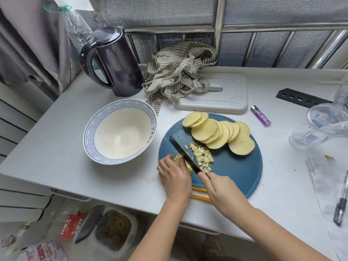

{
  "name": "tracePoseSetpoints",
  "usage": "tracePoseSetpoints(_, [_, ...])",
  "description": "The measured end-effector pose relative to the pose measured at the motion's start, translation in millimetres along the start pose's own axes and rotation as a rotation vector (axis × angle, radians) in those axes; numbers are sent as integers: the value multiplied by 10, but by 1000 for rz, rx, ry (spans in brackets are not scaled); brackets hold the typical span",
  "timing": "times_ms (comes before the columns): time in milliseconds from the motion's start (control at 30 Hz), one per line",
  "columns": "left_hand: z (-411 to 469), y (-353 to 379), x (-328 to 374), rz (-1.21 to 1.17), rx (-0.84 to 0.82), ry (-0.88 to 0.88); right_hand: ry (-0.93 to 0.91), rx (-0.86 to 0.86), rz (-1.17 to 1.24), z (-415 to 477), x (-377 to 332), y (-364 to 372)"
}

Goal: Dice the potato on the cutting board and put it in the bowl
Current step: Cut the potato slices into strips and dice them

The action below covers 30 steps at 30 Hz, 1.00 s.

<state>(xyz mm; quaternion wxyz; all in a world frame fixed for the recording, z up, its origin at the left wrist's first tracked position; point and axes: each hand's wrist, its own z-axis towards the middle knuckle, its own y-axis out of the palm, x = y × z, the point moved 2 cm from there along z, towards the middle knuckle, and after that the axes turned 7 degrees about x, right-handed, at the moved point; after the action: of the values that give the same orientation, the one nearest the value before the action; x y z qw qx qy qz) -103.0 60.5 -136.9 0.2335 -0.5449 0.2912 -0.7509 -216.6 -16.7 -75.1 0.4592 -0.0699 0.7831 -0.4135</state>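
Note:
A round blue cutting board lies on the white counter. Several round potato slices fan across its far half. A small heap of diced potato sits near the board's middle. My right hand grips the handle of a dark knife, whose blade runs between the dice and the potato strips. My left hand holds those strips down with curled fingers on the board's left edge. Left of the board stands an empty white bowl with a blue patterned rim.
A dark kettle and a striped cloth stand behind the bowl. A white lid or tray, a purple lighter, a clear plastic cup and a pen lie to the right. The counter's front edge runs just below my wrists.

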Motion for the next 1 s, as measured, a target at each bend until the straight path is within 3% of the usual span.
tracePoseSetpoints(333, [-32, 61, 11, 186, 76, 119, 19, -30, -61, -43, 37, 55])
tracePoseSetpoints(1000, [7, 70, 30, 183, 62, 256, 90, -216, -24, 109, -52, -151])
